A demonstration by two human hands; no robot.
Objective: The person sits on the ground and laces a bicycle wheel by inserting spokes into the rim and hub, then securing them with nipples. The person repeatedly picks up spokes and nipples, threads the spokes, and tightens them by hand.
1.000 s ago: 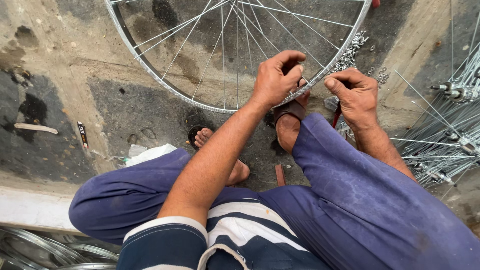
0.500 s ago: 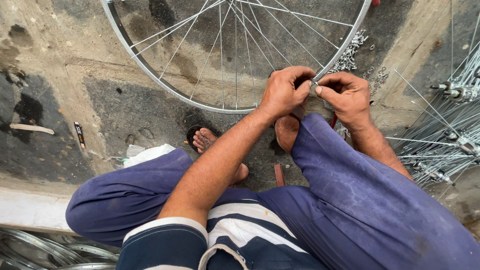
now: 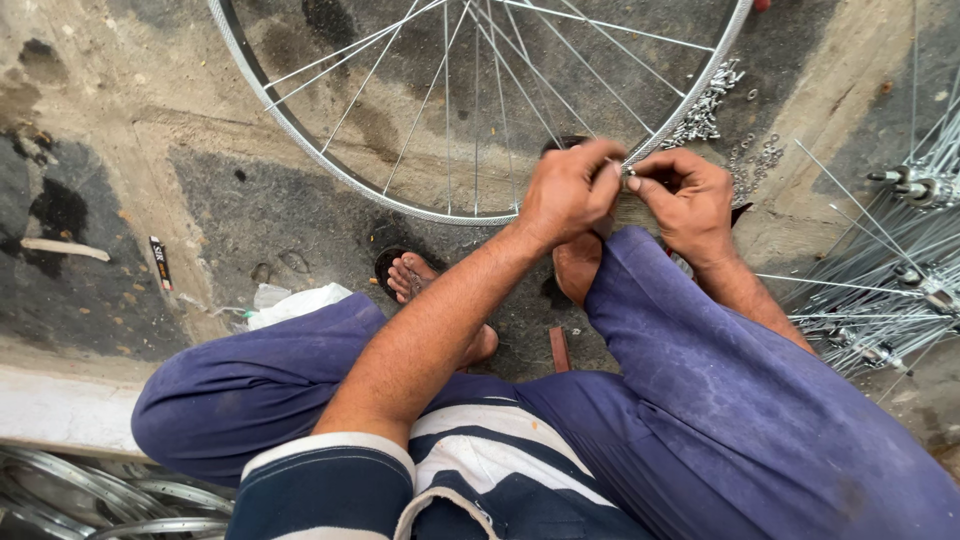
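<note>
The wheel (image 3: 480, 110) stands on the floor (image 3: 130, 130) in front of the seated person, its rim (image 3: 300, 130) tilted toward the knees so that the lowest stretch of rim comes within easy reach of both hands. The left hand (image 3: 568, 190) and the right hand (image 3: 690, 200) meet at that stretch, just above the right knee (image 3: 640, 270), which seems to serve as a rest for the wrists.

Both sets of fingers are curled narrow and pinched together on a small metal piece at the rim, where a spoke (image 3: 500, 100) ends; what exactly the piece is cannot be told, being mostly hidden by the fingertips.

A heap of small nipples (image 3: 705, 110) lies on the floor just beyond the rim, near the right hand, likely kept there for quick picking. Loose spoked hubs (image 3: 890, 270) lie at the floor's right edge, and bare rims (image 3: 90, 495) are stacked at its lower left corner.
</note>
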